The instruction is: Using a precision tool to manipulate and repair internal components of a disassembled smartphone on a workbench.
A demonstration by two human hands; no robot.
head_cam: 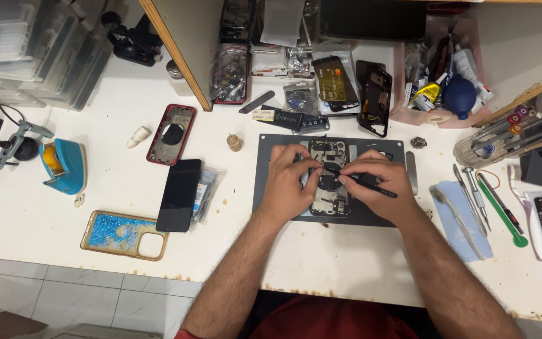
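Right hand [379, 182]: clenched around a thin black tool [364, 181], held pen-fashion, its tip resting on the opened phone [329, 179].

Left hand [287, 182]: fingertips pressed against the phone's left edge and upper body, steadying it; nothing enclosed in the palm.

Opened phone: back housing lying face-up, internals exposed, with a dark round coil at centre, pale metal frame and small dark parts at top and bottom. It lies in the middle of a grey work mat [270, 150].

Obscured: both hands cover the phone's sides; the tool tip and the part it touches cannot be made out.

Surface: white worktable [120, 113], stained along the front edge. To the left, a black phone screen [179, 194], a red phone frame [171, 134] and a glittery blue case [123, 235]. To the right, a green pry tool [503, 213] and a rack of screwdrivers [509, 135]. A wooden shelf [177, 50] stands behind; pale floor tiles lie below.
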